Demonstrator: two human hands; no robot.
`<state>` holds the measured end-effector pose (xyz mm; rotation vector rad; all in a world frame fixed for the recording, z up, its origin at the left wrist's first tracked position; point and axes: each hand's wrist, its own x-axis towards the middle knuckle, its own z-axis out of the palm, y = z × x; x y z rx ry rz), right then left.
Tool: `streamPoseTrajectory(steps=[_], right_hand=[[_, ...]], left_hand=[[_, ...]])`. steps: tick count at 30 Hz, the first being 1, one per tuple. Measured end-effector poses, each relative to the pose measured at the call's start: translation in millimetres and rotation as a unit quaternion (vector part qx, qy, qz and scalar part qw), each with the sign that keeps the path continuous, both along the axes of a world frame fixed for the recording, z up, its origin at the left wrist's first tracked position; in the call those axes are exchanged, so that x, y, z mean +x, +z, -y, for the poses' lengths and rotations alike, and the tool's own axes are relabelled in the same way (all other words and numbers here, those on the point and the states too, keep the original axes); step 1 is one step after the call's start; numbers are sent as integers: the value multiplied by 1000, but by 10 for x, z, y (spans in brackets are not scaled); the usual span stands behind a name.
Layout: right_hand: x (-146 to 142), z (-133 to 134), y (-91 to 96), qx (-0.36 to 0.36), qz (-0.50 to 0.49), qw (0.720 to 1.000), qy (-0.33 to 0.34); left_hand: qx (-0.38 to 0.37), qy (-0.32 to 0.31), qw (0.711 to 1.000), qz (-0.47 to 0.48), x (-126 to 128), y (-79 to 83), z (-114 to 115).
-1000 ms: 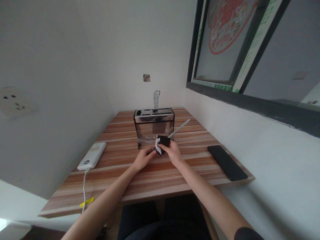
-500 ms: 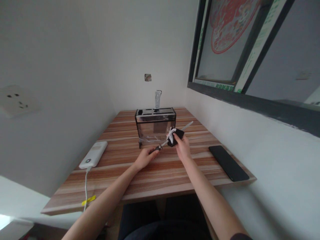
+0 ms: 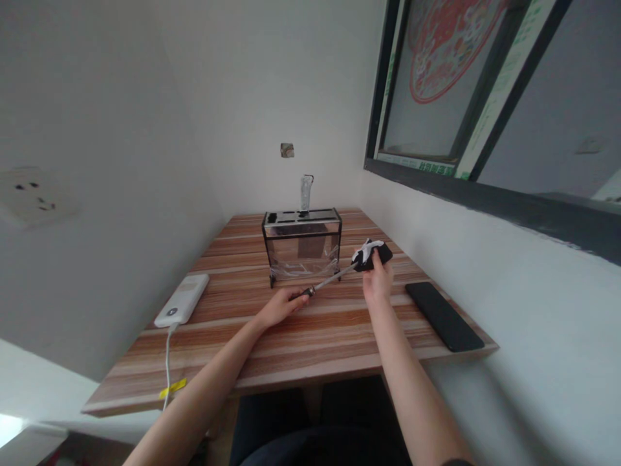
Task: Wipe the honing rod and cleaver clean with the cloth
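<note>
My left hand is closed around the dark handle of a long thin metal rod, which looks like a sharpening steel. The rod slants up and to the right, above the tabletop. My right hand grips a flat black pad with a crumpled white cloth on it. Pad and cloth are at the rod's far end and cover its tip. Behind my hands stands a clear knife rack with a dark frame and a slotted top. A grey, plastic-wrapped piece sticks up from it.
On the wood-grain table, a white power bank with a cable lies at the left. A black phone lies by the right edge. Yellow tape is at the front left. Walls and a framed window bound the table.
My right hand has slid the black pad and white cloth to the right along the rod, from mid-rod to its tip. My left hand has stayed nearly still on the handle.
</note>
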<state>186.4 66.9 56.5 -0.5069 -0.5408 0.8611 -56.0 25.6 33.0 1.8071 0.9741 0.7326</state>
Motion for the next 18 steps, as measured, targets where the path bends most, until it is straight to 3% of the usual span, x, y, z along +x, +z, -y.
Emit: streamPoseTrajectory(steps=[6,10,14,18], right_hand=[[-57,0,-27,-10,18,1000,14],[-186,44,-49,-24,38,997,65],[-371,109,-109,-48,106,985,128],[-517,150,-203,-54,205,969,123]], left_hand=[[-10,-2,1000,9,-20,-21,-5],[-16,3,1000,21,-12,-61,-16],[-16,16,999,36,7,-83,-23],[-11,27,998,51,35,-49,-2]])
